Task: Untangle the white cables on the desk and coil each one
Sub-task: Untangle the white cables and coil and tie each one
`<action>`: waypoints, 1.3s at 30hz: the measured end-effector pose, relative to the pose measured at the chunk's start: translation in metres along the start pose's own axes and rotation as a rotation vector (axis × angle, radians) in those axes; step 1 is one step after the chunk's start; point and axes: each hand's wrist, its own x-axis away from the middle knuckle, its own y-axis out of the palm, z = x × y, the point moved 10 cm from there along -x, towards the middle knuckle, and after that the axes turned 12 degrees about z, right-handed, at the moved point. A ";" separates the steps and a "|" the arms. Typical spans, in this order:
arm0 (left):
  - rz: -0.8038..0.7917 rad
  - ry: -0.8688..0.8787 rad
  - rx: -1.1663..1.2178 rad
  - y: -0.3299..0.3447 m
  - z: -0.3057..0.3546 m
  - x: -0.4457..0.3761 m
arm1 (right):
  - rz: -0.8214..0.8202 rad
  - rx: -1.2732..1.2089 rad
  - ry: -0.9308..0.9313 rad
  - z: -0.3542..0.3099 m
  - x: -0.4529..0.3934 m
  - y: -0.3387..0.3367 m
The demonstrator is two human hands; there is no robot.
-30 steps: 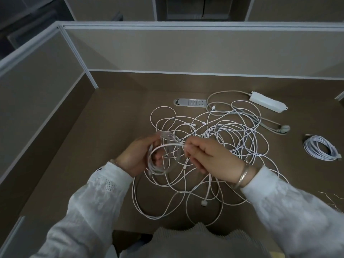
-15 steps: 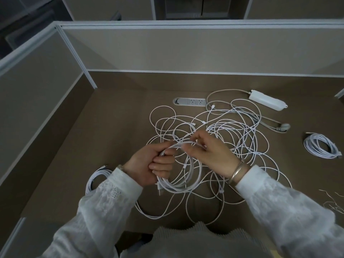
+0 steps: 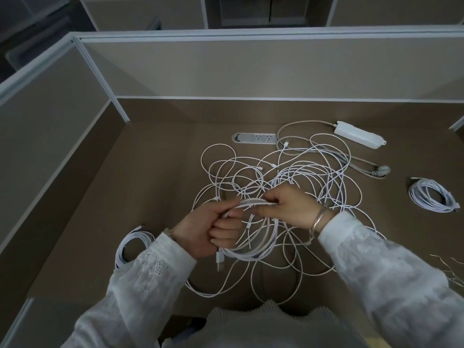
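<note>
A tangle of thin white cables [image 3: 296,172] spreads over the middle of the brown desk [image 3: 160,187]. Just above it I hold a partly wound coil of white cable [image 3: 253,247]. My left hand [image 3: 208,229] grips the coil's left side, and a plug end hangs below that fist. My right hand [image 3: 288,207] pinches the top strands of the coil between thumb and fingers. One finished coil [image 3: 130,244] lies at the left, partly behind my left sleeve. Another finished coil [image 3: 431,197] lies at the far right.
A white power strip [image 3: 359,138] with its grey cord and plug [image 3: 381,170] lies at the back right. A socket panel [image 3: 254,139] is set into the desk at the back. Partition walls close off the back and left. Thin wire ties [image 3: 449,267] lie at the right edge.
The coil has dropped from upright between my hands to hanging below them. My right hand has shifted slightly right along the top strands. The left finished coil has come into view.
</note>
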 end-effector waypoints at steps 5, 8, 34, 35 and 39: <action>-0.169 0.020 0.212 -0.025 0.023 0.011 | 0.004 -0.281 0.056 0.014 0.016 -0.003; -0.370 0.050 0.319 -0.040 0.047 0.031 | 0.035 -0.249 0.055 0.039 0.021 -0.004; 0.508 0.621 -0.102 -0.064 0.093 0.027 | -0.145 0.069 -0.319 -0.105 0.051 0.012; 0.520 0.622 -0.158 -0.060 0.090 0.026 | -0.136 -0.004 -0.293 -0.107 0.048 0.006; 0.481 0.576 -0.431 -0.039 0.076 0.023 | -0.098 -0.161 -0.194 -0.097 0.034 -0.009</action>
